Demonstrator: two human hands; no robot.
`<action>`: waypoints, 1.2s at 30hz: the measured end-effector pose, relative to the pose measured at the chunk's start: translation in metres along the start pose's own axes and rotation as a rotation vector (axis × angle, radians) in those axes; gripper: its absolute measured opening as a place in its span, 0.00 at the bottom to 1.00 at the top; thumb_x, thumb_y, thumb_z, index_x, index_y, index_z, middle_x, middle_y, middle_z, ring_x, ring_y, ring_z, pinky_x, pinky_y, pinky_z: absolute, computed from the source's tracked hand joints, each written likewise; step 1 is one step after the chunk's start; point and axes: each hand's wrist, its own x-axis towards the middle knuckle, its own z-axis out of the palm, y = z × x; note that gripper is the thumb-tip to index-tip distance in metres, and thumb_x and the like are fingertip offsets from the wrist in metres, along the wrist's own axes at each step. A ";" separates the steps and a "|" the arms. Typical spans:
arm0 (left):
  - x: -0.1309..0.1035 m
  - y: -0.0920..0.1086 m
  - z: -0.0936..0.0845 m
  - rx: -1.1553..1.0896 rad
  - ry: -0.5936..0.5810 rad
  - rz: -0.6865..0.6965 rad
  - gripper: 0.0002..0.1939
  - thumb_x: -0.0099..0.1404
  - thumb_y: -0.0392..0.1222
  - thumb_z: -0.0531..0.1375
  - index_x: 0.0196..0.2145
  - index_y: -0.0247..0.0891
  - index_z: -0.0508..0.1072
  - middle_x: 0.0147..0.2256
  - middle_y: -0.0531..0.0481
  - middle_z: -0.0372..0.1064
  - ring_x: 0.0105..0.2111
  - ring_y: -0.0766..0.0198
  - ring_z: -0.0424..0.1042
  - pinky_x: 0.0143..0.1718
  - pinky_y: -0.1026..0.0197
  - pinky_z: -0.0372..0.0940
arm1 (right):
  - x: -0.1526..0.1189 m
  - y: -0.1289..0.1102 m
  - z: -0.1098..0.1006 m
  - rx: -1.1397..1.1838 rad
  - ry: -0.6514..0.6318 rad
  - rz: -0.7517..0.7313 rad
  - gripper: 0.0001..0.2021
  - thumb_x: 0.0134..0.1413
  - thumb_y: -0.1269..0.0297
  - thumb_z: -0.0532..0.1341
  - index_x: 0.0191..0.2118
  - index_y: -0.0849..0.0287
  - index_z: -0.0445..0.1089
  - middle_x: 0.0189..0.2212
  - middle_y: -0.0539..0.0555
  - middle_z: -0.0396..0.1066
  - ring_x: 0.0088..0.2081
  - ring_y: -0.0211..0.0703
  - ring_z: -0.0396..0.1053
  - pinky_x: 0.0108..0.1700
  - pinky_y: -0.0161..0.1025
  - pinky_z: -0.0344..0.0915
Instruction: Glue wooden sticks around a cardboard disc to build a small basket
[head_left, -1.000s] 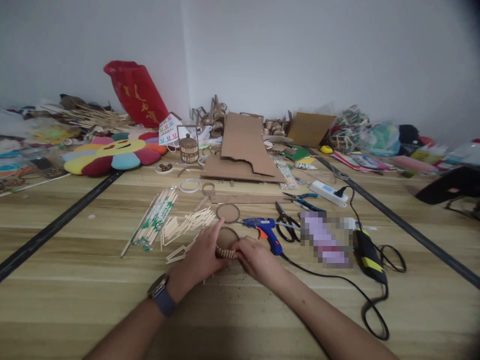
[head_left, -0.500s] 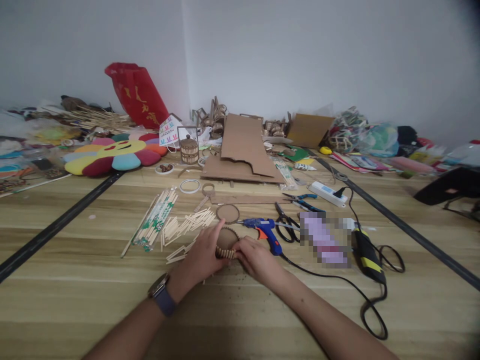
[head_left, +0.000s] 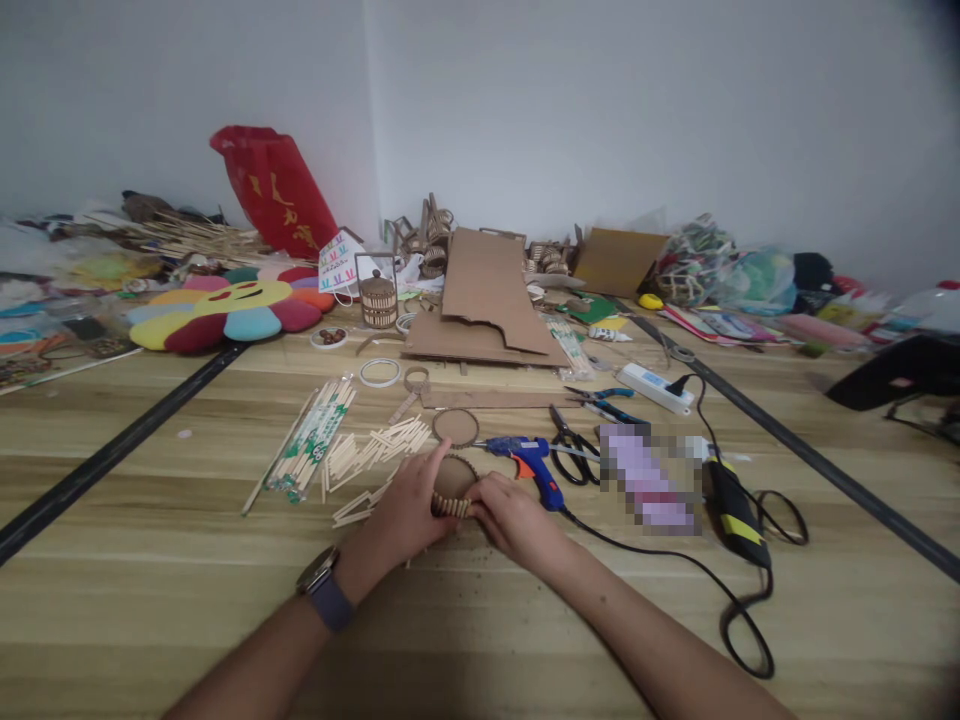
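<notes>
Two hands, the left hand (head_left: 401,505) and the right hand (head_left: 517,515), share one round piece edged with short sticks (head_left: 451,508), near the middle of the desk (head_left: 480,650). The left fingers curl around its left side and the right fingers pinch its right edge, the same hold as a second ago. Little else differs: the view has shifted very slightly, while the blue glue gun (head_left: 534,462), the loose sticks (head_left: 394,440) and the scissors (head_left: 574,450) lie where they lay. A round cardboard piece (head_left: 455,427) lies just beyond.
</notes>
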 end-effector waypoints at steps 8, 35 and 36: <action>-0.001 -0.003 0.002 0.002 0.026 0.024 0.51 0.47 0.30 0.71 0.66 0.41 0.55 0.60 0.37 0.63 0.61 0.42 0.62 0.62 0.37 0.57 | -0.001 -0.003 -0.001 0.036 0.000 0.032 0.06 0.64 0.74 0.56 0.40 0.57 0.68 0.34 0.56 0.73 0.40 0.46 0.71 0.41 0.40 0.68; -0.002 0.011 0.019 0.075 0.220 -0.022 0.51 0.51 0.32 0.69 0.67 0.45 0.49 0.63 0.37 0.49 0.65 0.40 0.53 0.63 0.36 0.56 | -0.001 0.006 -0.068 -0.382 -0.170 0.800 0.09 0.63 0.64 0.58 0.43 0.63 0.70 0.40 0.67 0.78 0.40 0.55 0.77 0.35 0.39 0.63; -0.002 0.012 0.018 0.072 0.218 -0.027 0.50 0.51 0.32 0.68 0.66 0.44 0.50 0.63 0.37 0.49 0.65 0.40 0.53 0.63 0.37 0.56 | -0.001 0.006 -0.069 -0.375 -0.156 0.811 0.10 0.64 0.63 0.58 0.45 0.64 0.70 0.40 0.67 0.78 0.40 0.56 0.77 0.35 0.40 0.63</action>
